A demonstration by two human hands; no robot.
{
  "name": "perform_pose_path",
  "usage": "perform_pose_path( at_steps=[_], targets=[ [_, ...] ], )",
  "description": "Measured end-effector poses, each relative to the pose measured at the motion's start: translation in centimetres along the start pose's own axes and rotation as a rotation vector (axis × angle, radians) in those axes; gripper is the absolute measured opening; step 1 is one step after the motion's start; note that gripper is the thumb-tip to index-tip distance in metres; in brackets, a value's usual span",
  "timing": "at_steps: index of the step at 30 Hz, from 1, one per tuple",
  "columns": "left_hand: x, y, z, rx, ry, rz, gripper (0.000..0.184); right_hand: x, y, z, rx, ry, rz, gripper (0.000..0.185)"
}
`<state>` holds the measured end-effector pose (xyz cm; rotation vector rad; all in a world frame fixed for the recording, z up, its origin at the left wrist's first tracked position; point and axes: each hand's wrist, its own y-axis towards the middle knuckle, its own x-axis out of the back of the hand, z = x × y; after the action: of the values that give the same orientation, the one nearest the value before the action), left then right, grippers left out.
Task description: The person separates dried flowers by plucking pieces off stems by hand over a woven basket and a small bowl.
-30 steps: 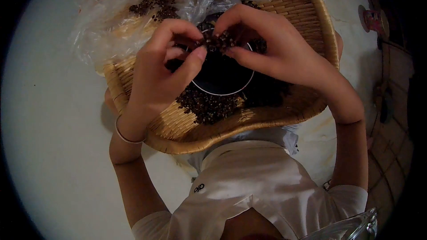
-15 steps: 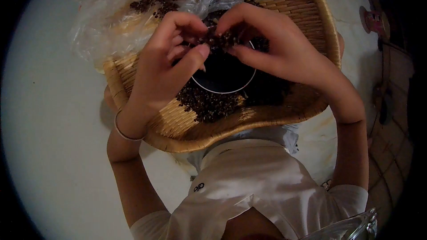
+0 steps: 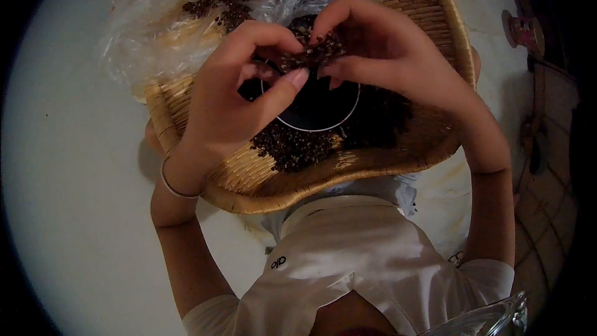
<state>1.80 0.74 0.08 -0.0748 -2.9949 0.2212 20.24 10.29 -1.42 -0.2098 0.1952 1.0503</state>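
Observation:
Between my fingertips is a small dark brown cluster (image 3: 314, 53) of berry-like grains. My left hand (image 3: 239, 87) pinches its left side with thumb and index finger. On the other side my right hand (image 3: 385, 53) grips it the same way. Right beneath them sits a dark round bowl (image 3: 317, 112) with a thin white rim, partly covered by my hands. A heap of similar dark clusters (image 3: 295, 149) lies below the bowl in a woven basket (image 3: 267, 196) on my lap.
A clear plastic bag (image 3: 137, 43) spreads over the basket's upper left, with more dark clusters (image 3: 224, 6) on it. A round tin-like object (image 3: 524, 30) stands at the upper right. Pale floor (image 3: 68, 168) lies at the left.
Both hands have shifted slightly right, the cluster still between them. My right fingertips have moved a little up, and more of the cluster shows. The basket is almost unmoved.

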Motion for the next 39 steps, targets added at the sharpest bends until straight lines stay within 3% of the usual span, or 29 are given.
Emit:
perform_pose_path(
  at_steps=[10, 14, 16, 22, 39],
  targets=[
    [0.31, 0.3, 0.43, -0.141, 0.104, 0.018, 0.021, 0.18, 0.1, -0.21, -0.042, 0.083, 0.037, 0.026],
    [0.34, 0.24, 0.18, -0.134, 0.148, 0.041, 0.02, 0.09, 0.07, -0.23, -0.053, 0.084, 0.039, 0.025],
    [-0.11, 0.04, 0.09, -0.012, -0.01, -0.01, 0.02, -0.06, 0.03, -0.21, -0.055, 0.079, 0.037, 0.025],
    [0.21, 0.15, 0.08, -0.051, 0.141, 0.014, 0.021, -0.08, 0.04, -0.34, -0.025, 0.015, 0.039, 0.023],
    [0.19, 0.1, 0.31, -0.019, 0.137, -0.011, 0.018, 0.12, -0.04, -0.11, -0.016, -0.172, 0.086, 0.028]
  ],
)
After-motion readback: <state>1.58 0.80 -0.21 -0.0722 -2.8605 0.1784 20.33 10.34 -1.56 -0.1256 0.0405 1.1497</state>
